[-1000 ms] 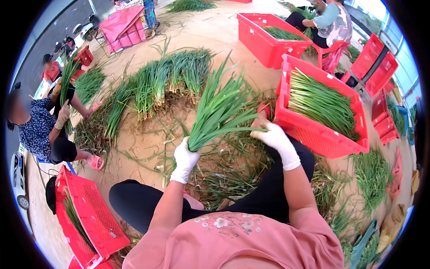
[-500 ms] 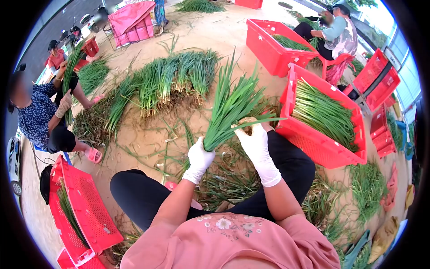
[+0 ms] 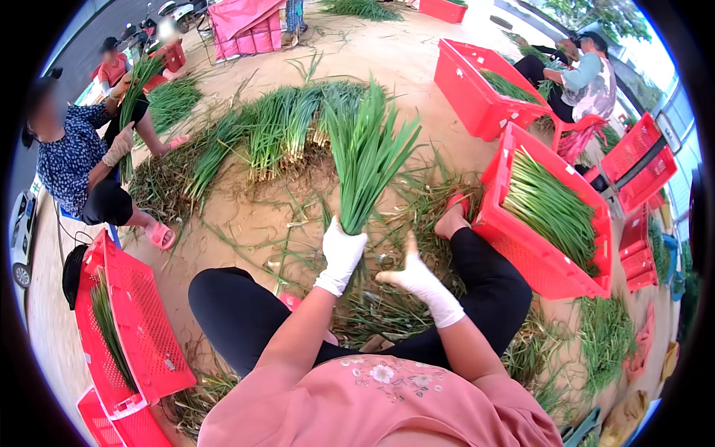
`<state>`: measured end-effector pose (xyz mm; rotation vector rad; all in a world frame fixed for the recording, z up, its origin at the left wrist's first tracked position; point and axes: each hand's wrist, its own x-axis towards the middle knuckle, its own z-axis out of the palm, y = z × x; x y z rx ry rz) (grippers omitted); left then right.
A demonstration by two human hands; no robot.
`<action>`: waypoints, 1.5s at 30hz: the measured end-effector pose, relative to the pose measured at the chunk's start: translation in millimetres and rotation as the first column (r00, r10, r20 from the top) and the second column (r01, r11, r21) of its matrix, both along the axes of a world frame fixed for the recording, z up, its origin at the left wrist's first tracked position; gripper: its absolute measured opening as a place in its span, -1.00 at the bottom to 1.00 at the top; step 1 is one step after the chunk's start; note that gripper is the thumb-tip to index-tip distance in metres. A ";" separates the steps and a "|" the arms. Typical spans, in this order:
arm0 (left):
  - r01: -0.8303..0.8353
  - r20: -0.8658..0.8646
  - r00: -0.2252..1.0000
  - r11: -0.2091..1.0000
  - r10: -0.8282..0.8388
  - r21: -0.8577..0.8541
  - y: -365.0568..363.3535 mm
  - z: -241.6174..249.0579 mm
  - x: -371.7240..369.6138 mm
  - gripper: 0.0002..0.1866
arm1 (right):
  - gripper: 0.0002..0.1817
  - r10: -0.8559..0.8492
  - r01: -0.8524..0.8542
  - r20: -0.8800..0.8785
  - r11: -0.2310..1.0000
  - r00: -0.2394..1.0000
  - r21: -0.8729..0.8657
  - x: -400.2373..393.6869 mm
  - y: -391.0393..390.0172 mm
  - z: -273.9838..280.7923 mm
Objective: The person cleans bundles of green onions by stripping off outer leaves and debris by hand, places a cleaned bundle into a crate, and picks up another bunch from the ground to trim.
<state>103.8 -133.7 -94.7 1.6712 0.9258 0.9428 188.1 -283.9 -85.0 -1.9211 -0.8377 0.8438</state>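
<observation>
Okay so your left hand [image 3: 343, 255] has its fingers closed snugly round the base of the green bunch [image 3: 366, 160], leaves fanning up in front of you. Your right hand [image 3: 419, 279] is just beside it, thumb and fingers spread wide, empty. Stalk-filled red crate [image 3: 525, 257] sits by your right leg [image 3: 488, 279].
</observation>
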 end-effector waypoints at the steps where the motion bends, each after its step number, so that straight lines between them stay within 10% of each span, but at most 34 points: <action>1: 0.063 0.104 0.993 0.988 -0.049 -0.140 -8.5 3.9 4.4 -0.53 | 0.25 0.089 -0.090 0.042 0.996 0.995 0.019 -18.6 10.6 -9.1; 8: 0.406 0.315 0.903 0.819 -0.291 -0.406 -34.6 20.4 7.1 0.07 | -0.43 0.045 0.135 -0.529 0.945 0.847 0.297 -5.2 25.3 -33.5; 11: 0.214 0.049 0.976 0.975 -0.212 -0.056 -24.8 2.2 8.2 0.14 | -0.50 0.104 0.146 -0.633 0.933 0.767 0.330 2.6 19.3 -16.7; 13: 0.259 0.098 0.964 0.959 -0.249 -0.114 -22.4 -8.3 8.4 0.28 | -0.49 0.153 0.054 -0.692 0.962 0.706 0.268 8.1 14.0 -10.3; 16: 0.466 0.522 0.810 0.833 -0.267 -0.297 -24.6 -13.8 11.2 0.40 | -0.46 0.196 0.051 -0.709 0.949 0.678 0.312 10.1 11.8 -12.0; 19: 0.552 0.630 0.761 0.666 -0.157 -0.501 -22.1 31.4 -2.8 0.34 | -0.40 0.214 0.063 -0.744 0.944 0.633 0.325 13.5 10.3 -8.4; 24: 0.674 0.576 0.738 0.434 -0.351 -0.598 4.6 14.0 -6.8 -0.46 | -0.37 0.201 0.051 -0.706 0.946 0.679 0.319 15.9 8.4 -8.9; 39: 0.847 0.765 0.530 0.255 -0.365 -0.466 -6.2 35.3 -3.4 -0.36 | -0.37 0.267 -0.130 -0.934 0.962 0.239 0.242 37.3 9.3 -38.3; 45: 0.731 0.656 0.676 0.422 -0.337 -0.536 4.9 18.5 2.5 -0.46 | -0.08 0.250 0.001 -0.687 0.939 0.682 0.343 27.1 9.5 9.1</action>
